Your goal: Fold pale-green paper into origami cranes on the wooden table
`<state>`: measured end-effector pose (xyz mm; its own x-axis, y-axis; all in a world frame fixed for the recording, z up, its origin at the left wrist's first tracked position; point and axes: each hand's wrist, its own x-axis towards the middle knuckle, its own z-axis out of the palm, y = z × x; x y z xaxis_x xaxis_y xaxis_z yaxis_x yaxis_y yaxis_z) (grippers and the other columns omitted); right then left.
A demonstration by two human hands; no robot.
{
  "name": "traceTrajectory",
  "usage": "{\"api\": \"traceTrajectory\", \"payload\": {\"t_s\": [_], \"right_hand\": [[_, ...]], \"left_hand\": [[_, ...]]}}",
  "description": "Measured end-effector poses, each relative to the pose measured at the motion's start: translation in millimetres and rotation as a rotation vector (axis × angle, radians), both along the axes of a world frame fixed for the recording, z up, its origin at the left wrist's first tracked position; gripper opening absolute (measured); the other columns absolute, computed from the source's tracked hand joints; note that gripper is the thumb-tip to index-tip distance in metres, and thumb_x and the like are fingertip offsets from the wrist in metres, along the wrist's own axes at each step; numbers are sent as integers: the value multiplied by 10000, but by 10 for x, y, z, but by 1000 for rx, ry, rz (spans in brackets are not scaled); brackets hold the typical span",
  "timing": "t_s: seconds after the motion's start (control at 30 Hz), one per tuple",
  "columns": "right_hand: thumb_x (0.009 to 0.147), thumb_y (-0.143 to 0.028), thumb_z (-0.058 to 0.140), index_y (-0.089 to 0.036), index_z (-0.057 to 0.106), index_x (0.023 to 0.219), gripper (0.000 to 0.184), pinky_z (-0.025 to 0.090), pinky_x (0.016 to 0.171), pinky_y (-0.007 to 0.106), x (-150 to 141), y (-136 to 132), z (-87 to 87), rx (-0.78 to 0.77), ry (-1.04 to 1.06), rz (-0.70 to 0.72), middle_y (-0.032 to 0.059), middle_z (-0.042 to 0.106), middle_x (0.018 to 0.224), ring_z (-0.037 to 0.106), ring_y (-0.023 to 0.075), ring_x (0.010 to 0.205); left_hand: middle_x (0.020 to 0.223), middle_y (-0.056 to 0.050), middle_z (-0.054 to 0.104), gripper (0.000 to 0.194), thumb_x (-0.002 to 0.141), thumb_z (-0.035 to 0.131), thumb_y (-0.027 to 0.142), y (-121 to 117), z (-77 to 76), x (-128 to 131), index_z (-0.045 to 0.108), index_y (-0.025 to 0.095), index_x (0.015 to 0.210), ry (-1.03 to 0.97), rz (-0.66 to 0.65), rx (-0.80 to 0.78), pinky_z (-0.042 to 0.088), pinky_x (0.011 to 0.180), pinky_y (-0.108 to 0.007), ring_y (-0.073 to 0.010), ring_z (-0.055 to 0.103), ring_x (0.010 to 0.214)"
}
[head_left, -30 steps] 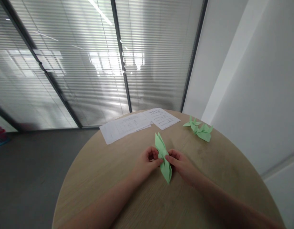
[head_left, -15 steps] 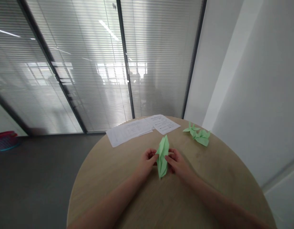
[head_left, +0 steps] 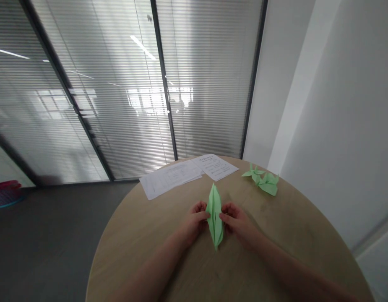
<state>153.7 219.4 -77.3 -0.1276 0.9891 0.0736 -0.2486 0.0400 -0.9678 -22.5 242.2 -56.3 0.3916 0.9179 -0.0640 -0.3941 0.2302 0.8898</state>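
Between my hands is a light green folded paper (head_left: 215,216), long and narrow with pointed ends and creases running down its length. One point faces away from me, the other toward me. My left hand (head_left: 195,220) pinches its left edge, thumb on top and fingers partly hidden behind. On the opposite edge, my right hand (head_left: 236,219) grips it the same way, fingers curled beneath. The paper is held just over the round wooden table (head_left: 137,239); whether it touches the surface I cannot tell.
Green folded paper pieces (head_left: 263,180) lie at the table's back right. White sheets, one of them printed (head_left: 215,167), are spread along the far edge. A white wall (head_left: 345,126) stands close on the right. A red and blue basket (head_left: 6,193) is on the floor at left.
The folded paper has turned slightly, its near point shifting right and its far point left. Both hands keep their hold on its edges. The whole view has shifted a little.
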Motion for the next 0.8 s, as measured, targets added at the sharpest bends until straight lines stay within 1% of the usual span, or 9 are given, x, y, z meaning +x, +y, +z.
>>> {"api": "traceTrajectory", "payload": {"t_s": [0.07, 0.13, 0.2, 0.3, 0.4, 0.47, 0.57, 0.67, 0.8], "right_hand": [[684, -441, 854, -215, 576, 782, 372, 360, 514, 248, 6, -13, 33, -36, 63, 20, -45, 574, 665, 501, 113, 547], [663, -401, 872, -211, 577, 765, 365, 390, 559, 258, 3, -34, 82, -77, 127, 35, -36, 601, 692, 533, 124, 590], [638, -365, 887, -212, 565, 731, 369, 427, 599, 273, -9, -58, 133, -106, 195, 53, -35, 608, 696, 554, 133, 614], [642, -325, 886, -216, 557, 706, 352, 488, 673, 311, -32, -85, 177, -136, 272, 97, -30, 615, 692, 598, 153, 652], [634, -307, 895, -214, 606, 784, 339, 517, 698, 330, -55, -92, 176, -170, 312, 108, -20, 640, 730, 634, 161, 670], [635, -326, 897, -217, 651, 900, 378, 521, 690, 327, -70, -91, 169, -183, 327, 86, -1, 670, 800, 659, 174, 710], [716, -378, 840, -237, 696, 1059, 398, 526, 747, 357, -88, -99, 186, -165, 296, 123, 45, 714, 932, 684, 215, 828], [769, -386, 789, -243, 749, 1033, 303, 512, 797, 369, -90, -116, 225, -156, 235, 205, 56, 738, 952, 681, 232, 871], [754, -385, 805, -243, 772, 949, 243, 511, 756, 354, -66, -120, 246, -196, 251, 208, 45, 742, 907, 675, 214, 811]], "left_hand": [[749, 20, 605, 373, 569, 814, 163, -58, 17, -4, 504, 190, 774, -57, -78, -45, 494, 658, -254, -129, 618, 673], [779, 8, 618, 395, 567, 834, 156, -101, 28, -5, 503, 188, 781, -97, -124, -78, 509, 693, -273, -141, 635, 699], [757, 10, 613, 391, 574, 832, 145, -119, 32, -10, 485, 188, 748, -118, -117, -88, 506, 685, -271, -139, 634, 686], [717, 17, 604, 373, 584, 817, 138, -103, 29, -31, 477, 191, 728, -115, -76, -95, 503, 666, -273, -139, 626, 659], [691, 22, 599, 371, 575, 813, 131, -73, 28, -55, 475, 192, 716, -93, -40, -104, 493, 646, -270, -136, 615, 634], [708, 11, 615, 367, 568, 817, 132, -64, 34, -63, 484, 190, 710, -83, -27, -113, 490, 648, -272, -141, 620, 648], [799, -34, 665, 337, 567, 828, 147, -72, 51, -62, 531, 185, 722, -74, -37, -123, 512, 713, -314, -174, 646, 720], [805, -53, 682, 303, 577, 838, 163, -94, 63, -56, 569, 184, 715, -61, -60, -123, 520, 739, -342, -193, 649, 727], [759, -43, 677, 288, 584, 850, 174, -111, 55, -53, 595, 171, 718, -68, -101, -117, 513, 701, -318, -180, 641, 691]]}}
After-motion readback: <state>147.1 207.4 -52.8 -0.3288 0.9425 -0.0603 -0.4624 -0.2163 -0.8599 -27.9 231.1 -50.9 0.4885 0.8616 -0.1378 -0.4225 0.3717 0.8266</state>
